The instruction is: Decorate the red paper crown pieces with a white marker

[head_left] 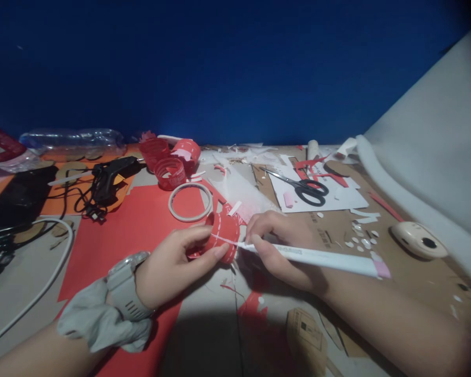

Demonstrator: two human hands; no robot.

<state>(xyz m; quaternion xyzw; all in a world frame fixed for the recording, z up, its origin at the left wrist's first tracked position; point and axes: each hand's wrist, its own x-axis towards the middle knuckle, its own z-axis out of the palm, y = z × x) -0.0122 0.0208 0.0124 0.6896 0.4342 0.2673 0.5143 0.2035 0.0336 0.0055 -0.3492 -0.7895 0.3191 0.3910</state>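
Marker [325, 258] is smooth plastic, scissors [299, 185] have shiny metal blades, scrunchie [98, 319]'s crinkly cloth, red paper [113, 225] looks matt, and that clear bottle [73, 140] by the far left corner of the tabletop [13, 298]? Glossy plastic.

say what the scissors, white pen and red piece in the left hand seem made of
Scissors: metal blades, from their grey sheen; the black handles look like smooth plastic. White pen: probably plastic, given its smooth, straight barrel. Red piece: thin, curved, fairly matt; perhaps paper or plastic film, hard to tell which.
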